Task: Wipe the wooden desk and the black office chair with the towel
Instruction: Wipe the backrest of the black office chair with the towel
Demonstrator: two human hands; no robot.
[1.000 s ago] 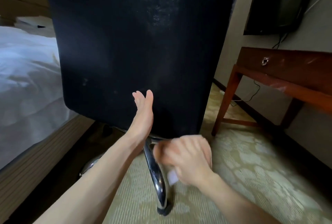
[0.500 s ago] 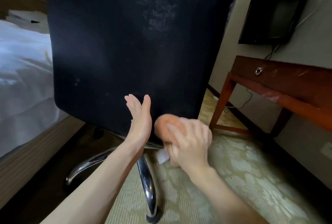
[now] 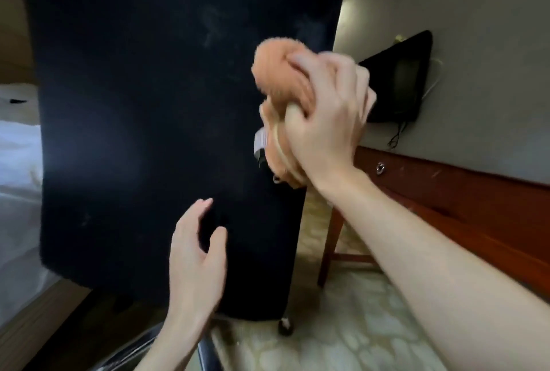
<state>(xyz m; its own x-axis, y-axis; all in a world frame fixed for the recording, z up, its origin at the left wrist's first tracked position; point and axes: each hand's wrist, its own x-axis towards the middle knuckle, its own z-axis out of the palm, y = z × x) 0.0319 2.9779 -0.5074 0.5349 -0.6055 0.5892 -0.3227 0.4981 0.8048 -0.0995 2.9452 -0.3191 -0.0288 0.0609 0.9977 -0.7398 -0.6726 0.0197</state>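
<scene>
The black office chair (image 3: 154, 120) fills the middle of the view, its tall backrest facing me with faint dusty streaks near the top. My right hand (image 3: 324, 111) grips a bunched orange towel (image 3: 276, 73) and holds it against the backrest's right side, high up. A white label hangs from the towel. My left hand (image 3: 196, 254) hovers by the lower backrest, fingers relaxed and slightly curved, holding nothing. The wooden desk (image 3: 464, 192) runs along the right wall, with a metal drawer pull on its front.
A dark wall-mounted TV (image 3: 401, 76) hangs above the desk with cables dangling. A white bed (image 3: 18, 180) lies at the left. The chair's chrome base (image 3: 205, 352) and a caster (image 3: 285, 326) stand on patterned carpet (image 3: 351, 326).
My right hand has swept the towel up from near the chair's base to the upper right of the backrest. My left hand has turned from edge-on to relaxed and dropped lower in view.
</scene>
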